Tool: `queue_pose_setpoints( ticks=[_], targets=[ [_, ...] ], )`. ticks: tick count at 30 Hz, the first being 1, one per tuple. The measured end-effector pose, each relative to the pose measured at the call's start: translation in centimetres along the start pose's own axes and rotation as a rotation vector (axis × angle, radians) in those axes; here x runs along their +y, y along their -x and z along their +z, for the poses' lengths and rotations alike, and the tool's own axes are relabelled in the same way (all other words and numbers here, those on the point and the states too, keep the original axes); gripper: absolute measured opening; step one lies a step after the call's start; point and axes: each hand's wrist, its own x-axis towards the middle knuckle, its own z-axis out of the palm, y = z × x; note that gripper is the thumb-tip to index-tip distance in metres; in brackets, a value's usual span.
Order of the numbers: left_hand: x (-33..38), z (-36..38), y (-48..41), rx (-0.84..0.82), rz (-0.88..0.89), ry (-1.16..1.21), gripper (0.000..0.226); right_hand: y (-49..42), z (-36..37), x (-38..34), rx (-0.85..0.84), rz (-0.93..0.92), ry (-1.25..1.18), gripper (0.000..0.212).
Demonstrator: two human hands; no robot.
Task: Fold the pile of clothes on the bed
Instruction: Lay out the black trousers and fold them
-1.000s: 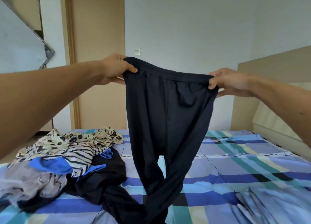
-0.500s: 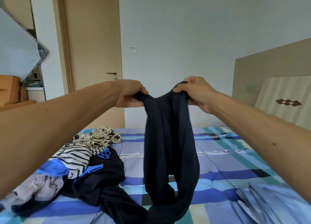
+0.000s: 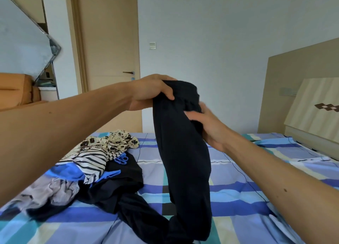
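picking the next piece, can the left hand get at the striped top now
Not freely, probably: the left hand grips the dark trousers. The striped top itself lies exposed on the pile, that side.

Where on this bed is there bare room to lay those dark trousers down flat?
The widest bare sheet lies between the hanging dark trousers and the headboard. A narrower strip runs along the near edge, before the clothes pile. The left side is crowded.
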Motion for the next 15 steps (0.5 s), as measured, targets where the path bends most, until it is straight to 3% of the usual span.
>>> queue_pose_setpoints(
  ticks=[2,4,6,10,13,15],
  targets=[
    [0.8,-1.1,0.5,-0.150,-0.111,-0.275,0.038,0.5,0.4,1.3,-0.137,0.099,0.051,0.045],
    [1.2,-2.0,1.0,-0.340,-0.315,-0.591,0.038,0.5,0.9,2.0,-0.120,0.095,0.150,0.033],
    [0.5,-1.8,1.3,-0.468,-0.426,-0.682,0.050,0.2,1.5,2.0,-0.104,0.072,0.275,0.028],
    [-1.9,-0.1,1.4,-0.324,-0.247,-0.651,0.031,0.0,2.7,1.4,-0.012,0.030,0.373,0.020],
    [-1.2,-0.2,1.9,-0.149,-0.156,-0.695,0.017,0.9,2.6,1.5,0.046,-0.009,0.171,0.021],
    [0.2,-0.4,2.0,-0.015,-0.088,-0.690,0.016,1.9,2.2,2.3,-0.050,0.041,0.016,0.025]
  ],
)
